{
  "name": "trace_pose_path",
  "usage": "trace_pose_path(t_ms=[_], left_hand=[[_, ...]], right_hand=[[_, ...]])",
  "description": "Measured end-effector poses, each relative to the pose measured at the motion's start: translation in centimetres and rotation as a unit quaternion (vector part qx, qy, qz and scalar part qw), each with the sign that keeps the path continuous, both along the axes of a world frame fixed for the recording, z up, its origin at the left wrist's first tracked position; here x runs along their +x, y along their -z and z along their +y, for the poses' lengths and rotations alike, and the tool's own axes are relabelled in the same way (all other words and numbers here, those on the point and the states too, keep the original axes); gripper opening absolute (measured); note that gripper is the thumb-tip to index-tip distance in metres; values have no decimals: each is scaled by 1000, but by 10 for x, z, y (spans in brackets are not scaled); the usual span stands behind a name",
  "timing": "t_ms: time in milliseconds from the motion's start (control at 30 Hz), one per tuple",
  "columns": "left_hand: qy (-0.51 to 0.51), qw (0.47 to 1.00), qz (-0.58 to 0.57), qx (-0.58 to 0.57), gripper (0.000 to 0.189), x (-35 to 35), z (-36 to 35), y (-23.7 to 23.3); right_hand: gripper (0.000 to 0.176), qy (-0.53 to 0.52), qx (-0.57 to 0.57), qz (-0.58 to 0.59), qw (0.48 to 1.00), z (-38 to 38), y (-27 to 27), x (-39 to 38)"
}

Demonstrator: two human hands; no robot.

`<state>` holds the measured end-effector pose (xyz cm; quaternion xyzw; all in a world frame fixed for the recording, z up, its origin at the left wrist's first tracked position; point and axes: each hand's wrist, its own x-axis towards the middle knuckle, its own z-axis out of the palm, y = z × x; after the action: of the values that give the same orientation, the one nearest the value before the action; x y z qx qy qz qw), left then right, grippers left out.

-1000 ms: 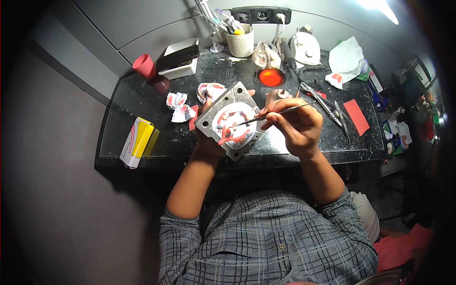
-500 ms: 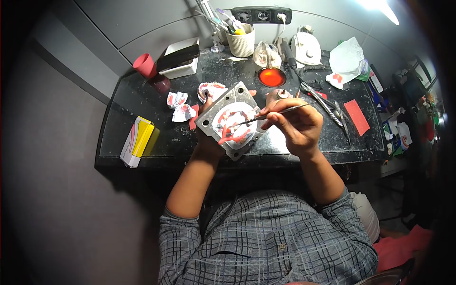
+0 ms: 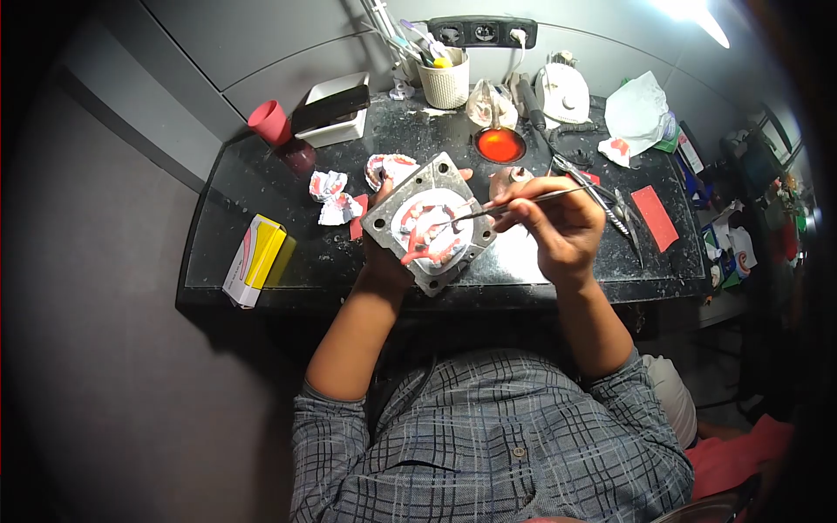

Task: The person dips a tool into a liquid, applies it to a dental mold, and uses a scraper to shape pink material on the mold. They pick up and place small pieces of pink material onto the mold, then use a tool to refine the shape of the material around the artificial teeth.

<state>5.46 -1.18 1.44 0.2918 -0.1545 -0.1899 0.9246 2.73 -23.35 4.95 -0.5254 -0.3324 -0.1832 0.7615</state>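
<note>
My left hand (image 3: 386,266) is wrapped round a square metal dental flask (image 3: 408,186) from below and behind, keeping it tilted toward me above the desk's front. Most of those fingers are hidden behind the metal. White plaster (image 3: 465,241) fills the flask, with a pink-red wax denture shape (image 3: 416,247) and pale teeth on it. In my right hand (image 3: 571,231) a thin dark wax carver (image 3: 544,199) is pinched between thumb and fingers. Its tip lies over the middle of the wax and plaster.
Behind the flask lie plaster dental models (image 3: 338,210) and a round dish of glowing red wax (image 3: 500,146). Metal pliers-like tools (image 3: 623,213) and a red wax sheet (image 3: 654,217) are at right. A yellow-white box (image 3: 253,261) sits at the left edge.
My right hand has shifted slightly right, with the carver tip still over the flask. The flask and my left hand stay almost where they were.
</note>
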Motion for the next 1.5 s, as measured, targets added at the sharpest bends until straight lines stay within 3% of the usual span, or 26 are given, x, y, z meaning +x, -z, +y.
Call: trace_pose_path(t_ms=[133,267,400,467,633,767,1000,1067,1167,1500], left_hand=[[35,998,16,-55,94,8,3,11],[41,995,62,-66,92,8,5,15],[41,994,60,-86,90,2,3,8],[-10,998,47,-30,113,6,3,12],[-2,997,45,-62,104,7,5,15],[-3,996,46,-76,95,4,3,11],[30,992,64,-105,97,7,7,11],[45,994,32,-95,84,8,9,13],[6,992,53,-110,82,5,6,14],[52,987,5,-150,90,5,7,17]], right_hand=[[9,93,21,12,995,-26,-4,4],[14,164,-29,106,980,-62,-7,9],[14,186,-53,150,970,-88,5,18],[14,189,-111,220,951,-100,14,22],[20,174,-182,321,913,-103,21,24],[21,168,-178,324,914,-99,18,21],[17,154,-170,326,917,-97,20,20],[16,152,-169,328,917,-96,19,20],[15,147,-165,325,920,-96,19,20],[12,146,-99,222,959,-94,16,16]])
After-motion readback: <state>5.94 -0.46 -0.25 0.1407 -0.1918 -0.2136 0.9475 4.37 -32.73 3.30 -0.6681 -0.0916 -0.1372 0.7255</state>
